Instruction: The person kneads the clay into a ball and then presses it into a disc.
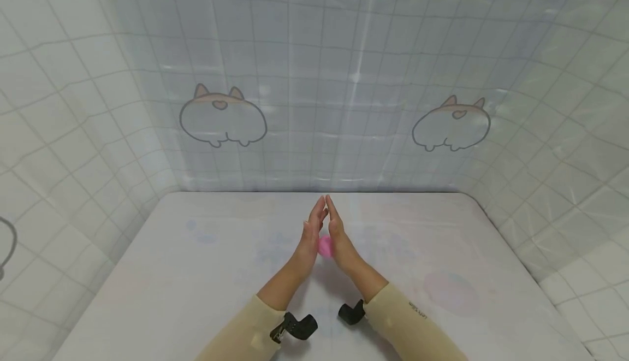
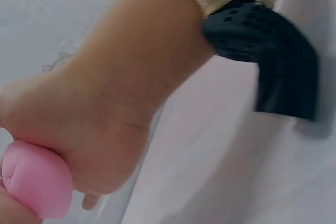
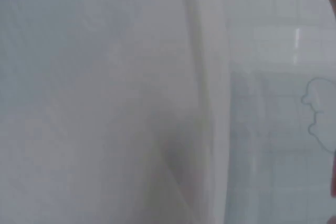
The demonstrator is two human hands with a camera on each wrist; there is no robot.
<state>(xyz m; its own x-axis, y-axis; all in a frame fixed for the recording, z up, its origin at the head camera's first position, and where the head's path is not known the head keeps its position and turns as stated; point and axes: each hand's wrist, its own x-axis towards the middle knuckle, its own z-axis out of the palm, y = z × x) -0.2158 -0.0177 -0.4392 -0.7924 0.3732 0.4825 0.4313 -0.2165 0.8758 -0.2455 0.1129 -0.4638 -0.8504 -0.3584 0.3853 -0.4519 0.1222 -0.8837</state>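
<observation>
A smooth pink ball, like soft modelling clay, is between the two palms above the table. My left hand presses it from the left, fingers straight and pointing away from me. From the right, my right hand presses it with straight fingers, and the fingertips of both hands come together at the far end. In the left wrist view the pink ball shows a small crease and touches the heel of the right hand. Only a pink sliver appears at the edge of the right wrist view.
The white table has faint coloured prints. A grid-patterned curtain with cartoon animal drawings stands behind it and along both sides. Black wrist mounts stick inward from both beige sleeves, close to each other.
</observation>
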